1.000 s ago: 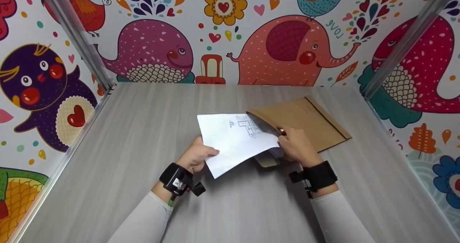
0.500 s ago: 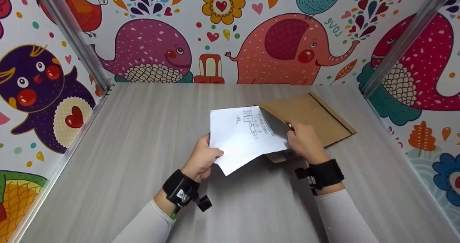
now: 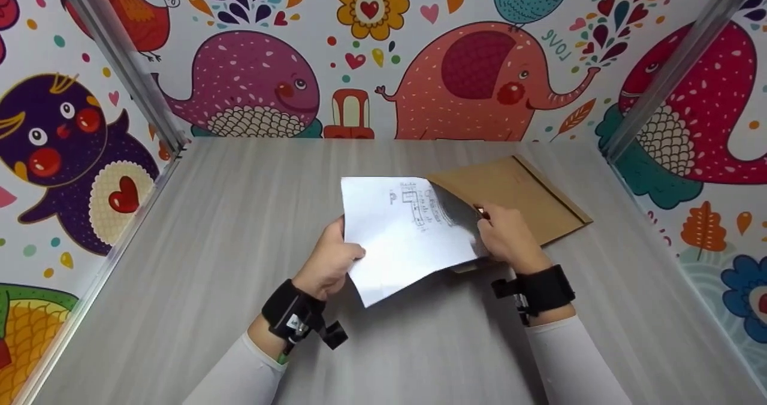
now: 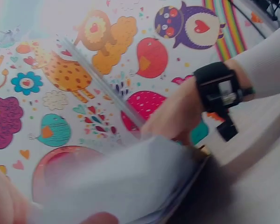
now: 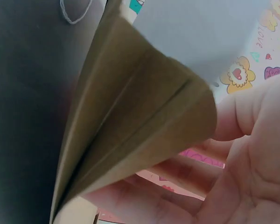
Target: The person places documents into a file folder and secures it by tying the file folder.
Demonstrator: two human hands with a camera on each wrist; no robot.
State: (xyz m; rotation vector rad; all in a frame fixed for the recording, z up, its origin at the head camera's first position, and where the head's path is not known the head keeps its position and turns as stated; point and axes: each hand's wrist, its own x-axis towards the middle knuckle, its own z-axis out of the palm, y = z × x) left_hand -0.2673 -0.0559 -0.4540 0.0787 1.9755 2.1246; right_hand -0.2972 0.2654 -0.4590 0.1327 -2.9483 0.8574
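My left hand (image 3: 329, 258) pinches a white paper sheet (image 3: 395, 237) at its left edge, thumb on top. Pencil-like drawing and writing mark the sheet's upper right. Its right end runs into the mouth of a brown kraft document envelope (image 3: 503, 183), which hides that part. My right hand (image 3: 509, 237) grips the envelope at its opening. The right wrist view shows the pleated side gusset of the envelope (image 5: 144, 107) spread out, with the thumb on one side and fingers beneath. In the left wrist view the sheet (image 4: 121, 177) is blurred.
Both hands are over a grey wood-grain table (image 3: 251, 189). Cartoon-printed walls (image 3: 257, 87) with metal corner posts (image 3: 126, 63) enclose it at the back and sides. A white string loop (image 5: 77, 16) shows at the top of the right wrist view.
Over the first half second both hands, sheet and envelope shifted right. Since then my left hand has moved slightly left with the sheet, whose lower corner has dropped; the right hand stays nearly still.
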